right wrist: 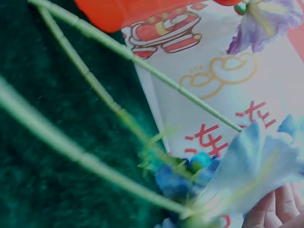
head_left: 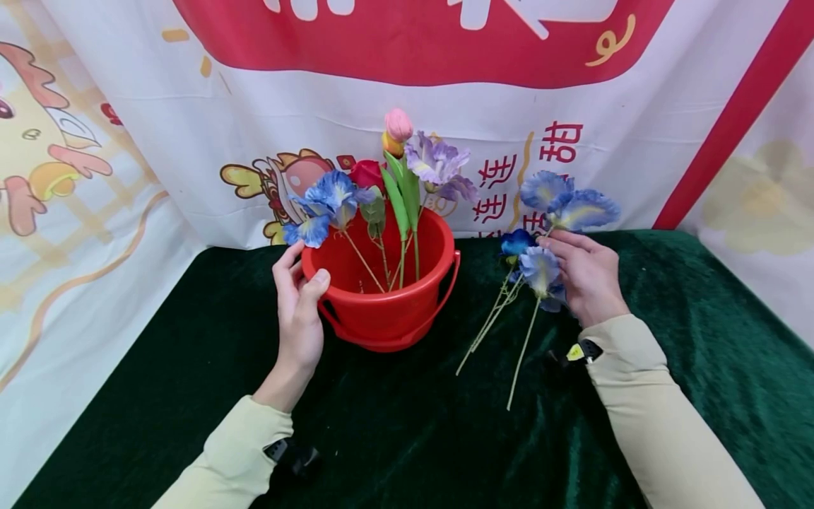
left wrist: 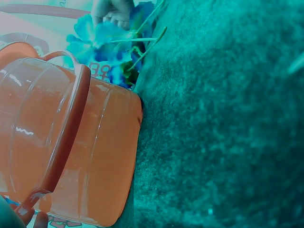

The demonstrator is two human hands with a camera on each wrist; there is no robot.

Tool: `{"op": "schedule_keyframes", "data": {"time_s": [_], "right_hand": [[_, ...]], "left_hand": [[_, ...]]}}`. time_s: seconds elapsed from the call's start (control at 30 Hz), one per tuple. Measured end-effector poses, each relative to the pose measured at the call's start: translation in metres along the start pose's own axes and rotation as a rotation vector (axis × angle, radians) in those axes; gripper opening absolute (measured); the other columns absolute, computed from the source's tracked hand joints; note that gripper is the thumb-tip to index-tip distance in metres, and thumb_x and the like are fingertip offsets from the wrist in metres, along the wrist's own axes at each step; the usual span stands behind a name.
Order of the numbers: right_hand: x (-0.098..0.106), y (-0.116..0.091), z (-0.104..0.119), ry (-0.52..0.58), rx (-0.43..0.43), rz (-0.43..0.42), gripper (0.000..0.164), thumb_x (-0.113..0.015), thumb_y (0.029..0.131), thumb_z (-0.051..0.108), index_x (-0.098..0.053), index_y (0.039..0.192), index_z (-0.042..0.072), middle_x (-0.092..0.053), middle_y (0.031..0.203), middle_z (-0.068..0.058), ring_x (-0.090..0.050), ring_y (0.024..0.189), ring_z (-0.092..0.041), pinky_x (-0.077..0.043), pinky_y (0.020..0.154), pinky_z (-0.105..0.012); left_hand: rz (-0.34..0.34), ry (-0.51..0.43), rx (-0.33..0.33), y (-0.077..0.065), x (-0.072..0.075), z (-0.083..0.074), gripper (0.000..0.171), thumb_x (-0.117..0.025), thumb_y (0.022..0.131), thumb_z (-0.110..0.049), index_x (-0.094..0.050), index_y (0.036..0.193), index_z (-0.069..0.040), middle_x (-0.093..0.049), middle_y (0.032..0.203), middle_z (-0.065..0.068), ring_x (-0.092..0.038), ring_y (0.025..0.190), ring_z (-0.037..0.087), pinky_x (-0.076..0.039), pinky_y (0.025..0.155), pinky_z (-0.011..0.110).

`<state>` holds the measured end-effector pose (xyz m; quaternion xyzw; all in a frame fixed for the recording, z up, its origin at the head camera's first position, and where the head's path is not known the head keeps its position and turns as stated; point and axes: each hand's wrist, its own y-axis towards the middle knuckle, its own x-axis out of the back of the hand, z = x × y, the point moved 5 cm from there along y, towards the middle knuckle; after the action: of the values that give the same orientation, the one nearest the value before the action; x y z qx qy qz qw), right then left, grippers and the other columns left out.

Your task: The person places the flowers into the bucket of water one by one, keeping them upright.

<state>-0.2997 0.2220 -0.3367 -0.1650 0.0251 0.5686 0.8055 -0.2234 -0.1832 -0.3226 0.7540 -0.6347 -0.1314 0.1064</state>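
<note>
My left hand [head_left: 299, 311] holds the side of a red bucket [head_left: 381, 318] just under the rim, thumb towards the front; in the left wrist view its fingertips [left wrist: 41, 219] show at the bottom left corner. Artificial flowers stand in the bucket: a blue iris [head_left: 333, 194], a red rose [head_left: 367, 174], a pink tulip [head_left: 398, 125] and a purple iris [head_left: 439, 159]. To the right of the bucket, my right hand [head_left: 588, 272] pinches a light blue iris [head_left: 572, 201] close below its bloom. Another pale blue iris [head_left: 540, 268] and a dark blue flower [head_left: 517, 242] are against those fingers, stems slanting towards me.
A dark green velvet cloth [head_left: 407, 438] covers the table. Behind it hangs a white printed backdrop [head_left: 356, 99] with red lettering and cartoon figures. The bucket's handle [head_left: 448, 286] hangs down along its front.
</note>
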Motion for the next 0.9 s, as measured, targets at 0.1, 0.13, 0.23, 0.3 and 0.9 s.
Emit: {"op": "schedule_keyframes", "data": {"time_s": [0.1,0.13,0.23,0.3,0.9], "right_hand": [[-0.004,-0.003,0.008,0.077,0.052,0.014,0.022,-0.086,0.087,0.008,-0.077,0.107,0.012,-0.077,0.102,0.006,-0.076,0.085,-0.005,-0.059,0.076,-0.017],[-0.005,-0.004,0.01,0.104,0.062,0.027,0.023,-0.087,0.086,0.009,-0.076,0.105,0.011,-0.078,0.101,0.005,-0.078,0.085,-0.007,-0.061,0.077,-0.019],[-0.007,-0.008,0.015,0.147,0.058,0.057,0.025,-0.089,0.085,0.014,-0.074,0.105,0.012,-0.081,0.095,0.004,-0.079,0.082,-0.009,-0.06,0.074,-0.019],[-0.008,-0.012,0.018,0.167,0.041,0.088,0.027,-0.089,0.085,0.016,-0.073,0.107,0.013,-0.083,0.094,0.005,-0.08,0.083,-0.008,-0.056,0.07,-0.019],[-0.018,-0.03,0.034,0.432,-0.12,0.201,0.024,-0.079,0.094,0.01,-0.07,0.117,0.013,-0.082,0.107,0.0,-0.079,0.093,-0.011,-0.049,0.069,-0.021]], "left_hand": [[-0.003,0.002,0.002,0.0,0.0,0.0,0.058,-0.048,0.106,-0.024,-0.025,0.16,-0.025,-0.039,0.157,0.001,-0.044,0.147,0.026,-0.047,0.117,0.041],[-0.004,0.003,0.003,0.0,0.0,0.0,0.058,-0.048,0.106,-0.024,-0.025,0.16,-0.025,-0.039,0.157,0.0,-0.044,0.147,0.026,-0.047,0.117,0.041],[-0.005,0.002,0.005,0.0,0.0,0.0,0.058,-0.048,0.106,-0.024,-0.025,0.16,-0.025,-0.039,0.156,-0.001,-0.043,0.147,0.026,-0.047,0.117,0.042],[-0.004,0.001,0.004,0.0,0.0,0.0,0.059,-0.048,0.106,-0.024,-0.025,0.16,-0.025,-0.039,0.156,-0.001,-0.043,0.147,0.026,-0.047,0.118,0.043],[-0.008,0.009,0.008,-0.001,0.0,-0.001,0.058,-0.048,0.106,-0.025,-0.025,0.16,-0.025,-0.04,0.156,-0.002,-0.044,0.144,0.021,-0.046,0.118,0.043]]}}
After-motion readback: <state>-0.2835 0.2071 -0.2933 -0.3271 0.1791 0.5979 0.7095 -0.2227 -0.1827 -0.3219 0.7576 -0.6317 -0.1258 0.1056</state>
